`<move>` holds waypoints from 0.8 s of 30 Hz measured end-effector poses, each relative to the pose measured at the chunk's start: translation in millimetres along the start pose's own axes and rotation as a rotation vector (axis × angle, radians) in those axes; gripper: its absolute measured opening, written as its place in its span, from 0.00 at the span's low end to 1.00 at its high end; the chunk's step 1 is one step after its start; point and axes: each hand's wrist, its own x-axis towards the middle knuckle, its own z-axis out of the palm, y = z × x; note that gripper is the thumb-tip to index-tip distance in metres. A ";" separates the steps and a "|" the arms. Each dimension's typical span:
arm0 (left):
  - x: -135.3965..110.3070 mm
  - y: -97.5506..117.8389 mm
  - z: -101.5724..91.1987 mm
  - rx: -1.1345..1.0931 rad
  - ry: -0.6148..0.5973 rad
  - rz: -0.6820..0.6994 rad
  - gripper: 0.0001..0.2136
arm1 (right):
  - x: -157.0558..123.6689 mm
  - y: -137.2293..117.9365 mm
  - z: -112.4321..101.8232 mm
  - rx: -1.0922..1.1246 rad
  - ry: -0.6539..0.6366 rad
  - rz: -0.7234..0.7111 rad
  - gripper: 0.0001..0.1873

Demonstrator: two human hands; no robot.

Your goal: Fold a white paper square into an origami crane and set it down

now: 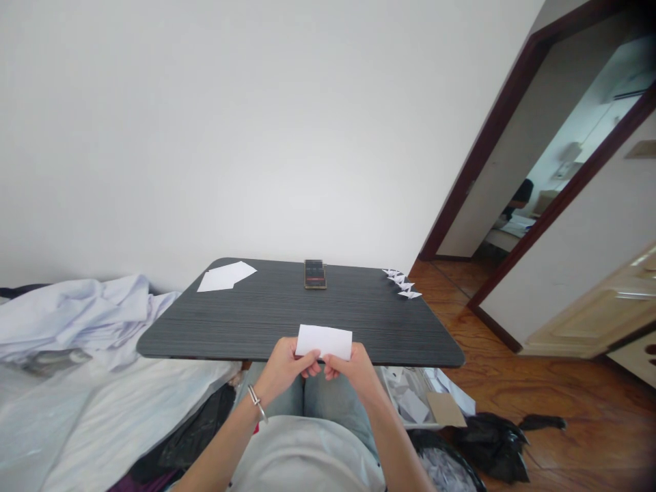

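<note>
A white rectangular piece of paper (324,339) is held between both hands at the near edge of the dark table. My left hand (291,363) grips its lower left part, thumb on top; a silver bracelet circles that wrist. On the lower right part, my right hand (349,367) pinches the paper the same way. The thumbs almost meet at the bottom edge, and the fingers behind the sheet are mostly hidden. Several small folded white paper figures (403,283) stand in a row at the table's right side. Loose white sheets (225,276) lie at the back left.
The dark wood-grain table (266,321) stands against a white wall. A phone (314,274) rests at its back middle. White cloth (76,314) lies to the left. Below right are a box of papers (413,403) and a black plastic bag (495,441) on the wooden floor.
</note>
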 end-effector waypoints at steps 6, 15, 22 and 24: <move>-0.1 2.0 -4.6 -0.018 0.020 -0.010 0.14 | 0.9 0.2 -5.6 0.039 0.007 0.001 0.10; -0.9 5.3 -9.9 -0.021 0.056 -0.007 0.14 | 0.5 -0.1 -22.7 0.047 -0.007 -0.005 0.11; -2.5 12.2 -19.0 -0.044 0.133 -0.016 0.13 | 3.2 -2.1 -38.6 0.035 0.042 -0.041 0.13; -2.8 13.5 -19.8 -0.050 0.142 -0.021 0.13 | 3.3 -2.3 -37.5 0.049 0.039 -0.042 0.13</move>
